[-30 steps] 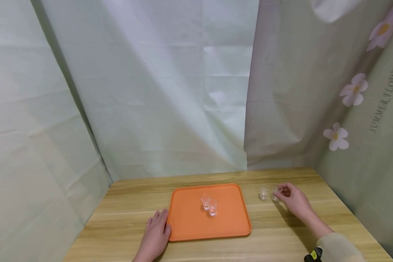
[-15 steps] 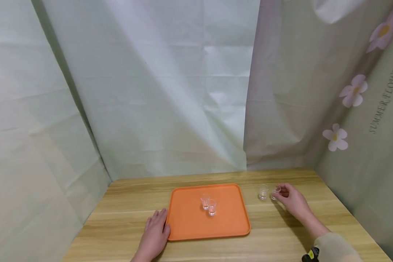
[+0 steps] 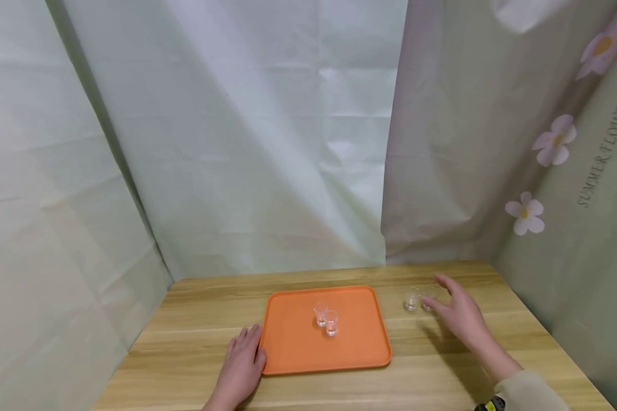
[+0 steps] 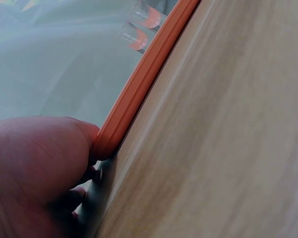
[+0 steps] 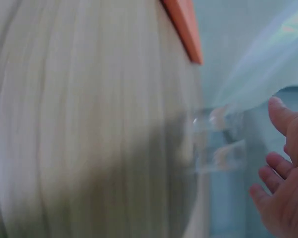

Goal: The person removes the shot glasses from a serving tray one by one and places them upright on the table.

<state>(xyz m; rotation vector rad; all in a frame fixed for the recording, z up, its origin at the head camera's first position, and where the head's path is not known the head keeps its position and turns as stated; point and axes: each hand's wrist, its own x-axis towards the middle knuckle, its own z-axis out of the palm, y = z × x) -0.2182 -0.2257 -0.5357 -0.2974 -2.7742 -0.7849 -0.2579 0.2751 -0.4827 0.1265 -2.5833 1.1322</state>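
Observation:
On the right of the table stand two small clear shot glasses side by side, a left glass (image 3: 412, 298) and a right glass (image 3: 429, 298). My right hand (image 3: 460, 314) is just beside the right glass, thumb and fingers spread apart and holding nothing. In the right wrist view the spread hand (image 5: 288, 173) is apart from both glasses. An orange tray (image 3: 298, 354) lies at the middle, bearing two more shot glasses, one behind (image 3: 320, 313) and one in front (image 3: 331, 323). My left hand (image 3: 240, 365) rests at the tray's left edge, its thumb touching the rim.
The wooden table (image 3: 200, 314) has pale curtains (image 3: 267, 171) behind it and at both sides. Bare wood separates the tray from the two glasses on the right. A dark and yellow wrist device (image 3: 491, 404) sits at the right sleeve.
My right hand has let go of the right glass, its fingers spreading apart and lifting slightly. That glass stands on the table near its neighbour. The left hand stays at the tray.

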